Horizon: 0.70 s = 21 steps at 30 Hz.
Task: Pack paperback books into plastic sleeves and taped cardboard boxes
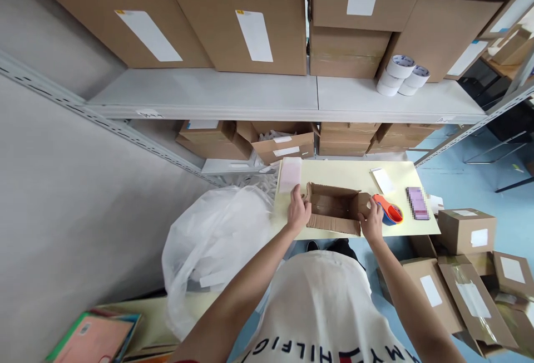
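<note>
Left hand (298,211) pinches the left end of an open cardboard box (332,224) between thumb and fingers; the right hand (372,221) pinches a flap at its right end. The box stands at the near edge of a pale yellow table (337,171), open side up, with no contents visible inside. Just right of the box lie red-orange and blue insoles (390,211), partly overlapping. Farther right is a purple item (418,203), its detail blurred. On the far side of the table, a white card (382,180) lies to the right and a pale pink stack (290,173) at the left corner. Left of the table sits a large translucent bag (217,235). Beyond, a grey shelf (208,93) carries cartons (258,23) and white tape rolls (390,83). More boxes (467,232) are piled on the floor at right.
</note>
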Available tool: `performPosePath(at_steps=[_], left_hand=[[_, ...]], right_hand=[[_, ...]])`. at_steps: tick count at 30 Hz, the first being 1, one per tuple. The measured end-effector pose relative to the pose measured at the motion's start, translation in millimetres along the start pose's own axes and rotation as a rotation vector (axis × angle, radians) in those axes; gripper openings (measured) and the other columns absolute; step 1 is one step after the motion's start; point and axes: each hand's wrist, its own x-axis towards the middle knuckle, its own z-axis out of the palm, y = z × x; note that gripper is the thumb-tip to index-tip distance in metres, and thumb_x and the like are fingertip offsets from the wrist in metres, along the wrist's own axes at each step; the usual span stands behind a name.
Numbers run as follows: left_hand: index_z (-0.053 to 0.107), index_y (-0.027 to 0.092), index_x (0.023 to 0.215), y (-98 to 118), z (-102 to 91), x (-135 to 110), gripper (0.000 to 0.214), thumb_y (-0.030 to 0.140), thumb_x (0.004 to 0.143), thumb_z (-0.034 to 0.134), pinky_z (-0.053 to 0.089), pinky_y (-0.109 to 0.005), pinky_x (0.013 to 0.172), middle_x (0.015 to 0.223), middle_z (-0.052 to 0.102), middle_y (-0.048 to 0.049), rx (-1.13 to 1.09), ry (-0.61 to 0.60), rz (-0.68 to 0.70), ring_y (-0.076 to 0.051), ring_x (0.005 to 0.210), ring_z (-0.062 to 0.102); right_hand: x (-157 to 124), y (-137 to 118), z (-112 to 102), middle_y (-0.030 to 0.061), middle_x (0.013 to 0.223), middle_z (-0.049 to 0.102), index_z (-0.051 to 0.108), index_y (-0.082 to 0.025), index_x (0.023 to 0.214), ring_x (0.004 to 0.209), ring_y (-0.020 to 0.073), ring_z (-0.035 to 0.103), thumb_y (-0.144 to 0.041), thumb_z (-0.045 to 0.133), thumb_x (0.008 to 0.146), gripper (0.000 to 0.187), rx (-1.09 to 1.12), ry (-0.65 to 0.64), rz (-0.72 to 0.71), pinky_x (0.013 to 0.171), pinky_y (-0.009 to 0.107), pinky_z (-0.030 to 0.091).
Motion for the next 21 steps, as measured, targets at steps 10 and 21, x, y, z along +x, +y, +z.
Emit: performPosePath(at_steps=[10,21], left_hand=[[0.068,0.021,0.108,-5.9,-13.6,-0.9,0.033,0.012,0.081,0.052,0.035,-0.05,0.111,0.112,0.069,-0.0107,0.143,-0.291,0.193,-0.028,0.11,0.062],[0.018,0.018,0.152,-19.6,35.2,-27.1,0.1,0.032,0.072,0.076,0.035,-0.045,0.115,0.155,0.034,-0.0175,-0.104,-0.344,0.089,-0.031,0.143,0.033]], right_hand=[[3.0,8.9,-10.4,0.0204,0.136,0.056,0.043,-0.017,0.142,0.125,0.0363,0.052,-0.045,0.055,0.087,0.063,-0.123,-0.436,-0.193,0.105,0.057,0.035],[18.3,25.9,-16.8,0.0193,0.154,0.036,0.022,-0.019,0.153,0.145,0.0373,0.026,-0.055,0.051,0.087,0.08,-0.167,-0.48,-0.323,0.111,0.066,0.021]])
